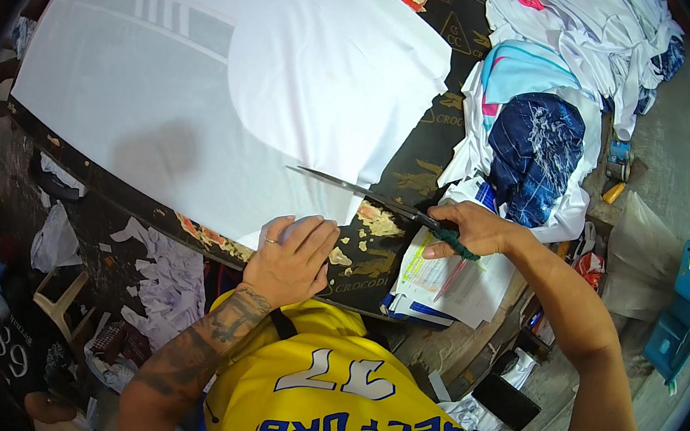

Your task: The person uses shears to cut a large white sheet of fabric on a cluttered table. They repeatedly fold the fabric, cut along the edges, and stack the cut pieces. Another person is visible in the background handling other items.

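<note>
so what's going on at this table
Someone in a yellow jersey is working on white fabric spread over a dark table. The right hand holds scissors, their blades reaching across the fabric's edge; the left hand rests at its near edge. More white cloth lies heaped on the right.

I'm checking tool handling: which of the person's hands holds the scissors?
The right hand, gripping the scissors by the green-wrapped handle; the left hand holds no tool and lies at the white fabric's edge.

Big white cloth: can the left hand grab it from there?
Probably yes: the left hand is close against the near edge of the big white cloth, with nothing seen between.
</note>
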Available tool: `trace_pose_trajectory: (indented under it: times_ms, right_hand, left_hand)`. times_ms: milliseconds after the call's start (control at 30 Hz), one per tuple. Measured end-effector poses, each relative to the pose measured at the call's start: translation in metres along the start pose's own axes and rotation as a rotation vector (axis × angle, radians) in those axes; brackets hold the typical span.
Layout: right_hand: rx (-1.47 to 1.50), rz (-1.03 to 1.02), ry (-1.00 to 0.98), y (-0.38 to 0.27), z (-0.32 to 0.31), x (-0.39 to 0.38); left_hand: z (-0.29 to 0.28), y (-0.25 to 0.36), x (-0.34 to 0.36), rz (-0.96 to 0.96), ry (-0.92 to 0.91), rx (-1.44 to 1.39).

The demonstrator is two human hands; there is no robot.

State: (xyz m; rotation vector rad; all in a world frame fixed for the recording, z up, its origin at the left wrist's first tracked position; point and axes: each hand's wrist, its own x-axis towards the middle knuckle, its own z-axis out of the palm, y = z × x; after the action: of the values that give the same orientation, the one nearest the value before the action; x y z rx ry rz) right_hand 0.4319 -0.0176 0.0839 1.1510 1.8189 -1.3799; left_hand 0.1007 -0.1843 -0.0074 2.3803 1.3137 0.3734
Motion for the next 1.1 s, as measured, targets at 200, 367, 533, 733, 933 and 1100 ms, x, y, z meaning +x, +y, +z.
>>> trace_pose_trajectory:
  times_ms: [200, 367, 533, 733, 933, 1100]
  right_hand:
    - [0.043, 0.155, -0.118, -0.001, 0.0, 0.002]
    - [0.056, 0.111, -0.063, -0.025, -0.001, 0.007]
    - [0.069, 0.064, 0.002, -0.046, 0.001, 0.024]
    - [0.04, 0.109, 0.005, -0.049, 0.006, 0.033]
    - [0.124, 0.095, 0.116, -0.066, 0.025, 0.035]
    - [0.162, 0.146, 0.15, -0.096, 0.045, 0.042]
  left_hand:
    - [-0.001, -0.002, 0.003, 0.027, 0.046, 0.021]
    - [-0.005, -0.001, 0.004, 0.018, 0.051, 0.028]
    - [-0.002, -0.003, 0.002, 0.037, 0.069, 0.024]
    - [-0.004, -0.003, 0.004, 0.03, 0.087, 0.0]
    - [-0.001, -0.006, 0.0, 0.038, 0.082, -0.03]
    - [-0.008, -0.007, 0.005, 0.006, 0.047, -0.2]
